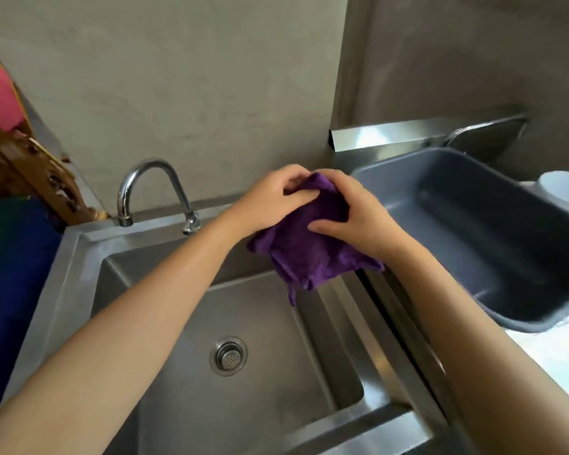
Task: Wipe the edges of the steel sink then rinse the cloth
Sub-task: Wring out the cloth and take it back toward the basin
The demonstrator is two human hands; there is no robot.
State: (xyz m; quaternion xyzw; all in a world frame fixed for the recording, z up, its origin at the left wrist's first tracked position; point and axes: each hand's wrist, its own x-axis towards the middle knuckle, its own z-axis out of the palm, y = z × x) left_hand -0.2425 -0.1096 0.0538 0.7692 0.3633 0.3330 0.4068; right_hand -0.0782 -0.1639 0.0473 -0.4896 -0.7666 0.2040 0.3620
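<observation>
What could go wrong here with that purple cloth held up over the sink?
The cloth, bunched between the left hand and right hand, hangs above the sink's right edge, so drips might land in the gap beside it. The tap sits well to the left; carrying the cloth across, a hanging corner could drag over the steel.

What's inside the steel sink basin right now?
Only the drain strainer on the steel sink floor. The left forearm and the purple cloth cover parts of the basin.
</observation>
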